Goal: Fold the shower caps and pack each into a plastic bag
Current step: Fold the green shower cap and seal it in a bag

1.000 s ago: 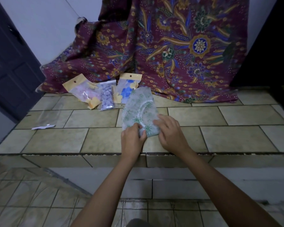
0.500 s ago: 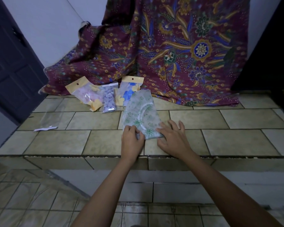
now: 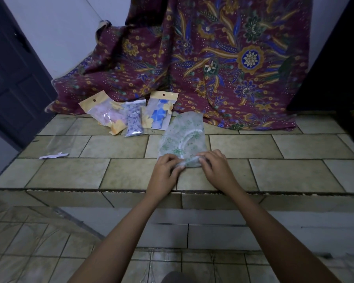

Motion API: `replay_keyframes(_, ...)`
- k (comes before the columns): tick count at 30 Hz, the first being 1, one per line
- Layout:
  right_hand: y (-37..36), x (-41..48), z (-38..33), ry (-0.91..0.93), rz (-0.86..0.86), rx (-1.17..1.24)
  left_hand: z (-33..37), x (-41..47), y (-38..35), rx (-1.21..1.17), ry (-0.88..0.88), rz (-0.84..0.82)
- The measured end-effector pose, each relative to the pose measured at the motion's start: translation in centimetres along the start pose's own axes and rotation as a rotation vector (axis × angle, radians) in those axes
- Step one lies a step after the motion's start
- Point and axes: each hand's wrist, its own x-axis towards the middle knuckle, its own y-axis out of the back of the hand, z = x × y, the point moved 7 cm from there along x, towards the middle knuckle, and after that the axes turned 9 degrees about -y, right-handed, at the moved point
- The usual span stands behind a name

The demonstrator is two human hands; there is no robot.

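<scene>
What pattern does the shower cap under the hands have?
Pale, translucent with green flower prints; the shower cap shows best in the head view.

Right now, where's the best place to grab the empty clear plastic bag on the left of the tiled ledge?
Probably pinch the empty clear plastic bag at its near end, by the white strip, coming from the front edge of the tiled ledge. It lies flat, and that end faces you.

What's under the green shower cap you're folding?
The tiled ledge shows around the green shower cap, with left hand and right hand pinching its near edge. Anything directly beneath is covered.
</scene>
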Motion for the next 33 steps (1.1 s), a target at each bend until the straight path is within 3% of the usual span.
replay_keyframes(5, 0.2, 0.2, 1.3, -0.128, -0.011, 0.136, 0.1, 0.0, 0.6, -0.128, 0.084, 0.062)
replay_keyframes(11, 0.5, -0.1, 1.6, -0.204, 0.016, 0.101, 0.3, -0.2, 0.4, 0.032, 0.05, 0.065)
replay_keyframes(15, 0.6, -0.2, 2.1, -0.252, -0.009, 0.21, 0.1, -0.4, 0.6, 0.121, 0.163, 0.087)
replay_keyframes(19, 0.6, -0.4, 0.4, -0.116, 0.045, -0.114, 0.8, -0.2, 0.9, 0.284, 0.181, 0.082)
replay_keyframes(22, 1.2, -0.9, -0.8, -0.016, 0.201, -0.307, 1.5, -0.1, 0.7, 0.356, 0.034, 0.062)
replay_keyframes(30, 0.5, -0.7, -0.5, -0.064, 0.198, -0.574, 1.6, 0.2, -0.6, 0.677, -0.151, 0.057)
replay_keyframes(33, -0.1, -1.1, -0.6, -0.045, 0.185, -0.581, 3.4, 0.4, -1.5, 0.749, -0.404, 0.054)
